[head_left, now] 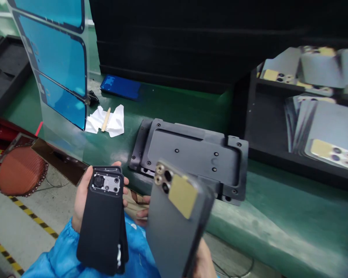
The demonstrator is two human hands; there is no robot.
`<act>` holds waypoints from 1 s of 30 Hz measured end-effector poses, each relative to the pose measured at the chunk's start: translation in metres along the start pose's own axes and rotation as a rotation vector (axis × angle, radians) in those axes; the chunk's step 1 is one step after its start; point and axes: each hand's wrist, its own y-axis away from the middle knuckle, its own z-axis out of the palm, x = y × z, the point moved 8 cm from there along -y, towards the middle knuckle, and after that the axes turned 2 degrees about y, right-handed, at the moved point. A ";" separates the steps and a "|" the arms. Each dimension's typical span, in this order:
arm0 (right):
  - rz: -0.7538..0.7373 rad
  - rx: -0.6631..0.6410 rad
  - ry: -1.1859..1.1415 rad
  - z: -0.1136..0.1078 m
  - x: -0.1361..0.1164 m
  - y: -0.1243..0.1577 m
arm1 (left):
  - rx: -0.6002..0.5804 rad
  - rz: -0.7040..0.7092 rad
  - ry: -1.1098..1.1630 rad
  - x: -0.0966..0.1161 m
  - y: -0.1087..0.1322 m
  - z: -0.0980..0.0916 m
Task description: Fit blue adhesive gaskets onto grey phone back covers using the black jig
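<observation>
My left hand is closed around black phone housings, at least two stacked, with a camera cutout at the top and a pale smear near the bottom. My right hand grips grey phone back covers by their sides, its fingertips showing at their left edge. These are slightly blurred, tilted upright, and seem to be more than one layer. Camera rings and a yellow film mark the upper end. Just beyond both hands, a black fixture with a phone-shaped recess lies on the green bench.
Black trays at right hold several grey back covers. A hanging sheet of blue adhesive films stands at left. Behind lie a blue phone-shaped part and a white cloth with a wooden stick. A round stool is below.
</observation>
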 end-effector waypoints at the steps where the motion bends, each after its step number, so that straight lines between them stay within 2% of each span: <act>1: -0.019 0.020 -0.016 0.000 -0.003 -0.002 | -0.001 0.071 -0.072 0.003 0.002 0.001; 3: -0.087 0.046 -0.060 0.001 -0.011 -0.010 | 0.001 0.168 -0.217 0.005 0.006 0.003; 6: -0.182 0.037 -0.169 0.008 -0.024 -0.030 | -0.017 0.182 -0.349 0.000 0.011 0.002; 10: -0.133 0.057 -0.311 0.013 -0.034 -0.047 | -0.040 0.181 -0.470 -0.002 0.014 -0.003; 13: -0.094 0.067 -0.357 0.014 -0.039 -0.049 | -0.054 0.200 -0.590 0.000 0.014 -0.004; 19: -0.114 0.029 -0.383 0.014 -0.043 -0.052 | -0.097 0.187 -0.818 0.001 0.012 -0.001; 25: -0.104 0.039 -0.399 0.009 -0.041 -0.055 | -0.102 0.177 -0.908 0.006 0.011 0.000; 30: -0.067 0.091 -0.413 0.004 -0.038 -0.053 | -0.078 0.164 -0.869 0.006 0.011 -0.003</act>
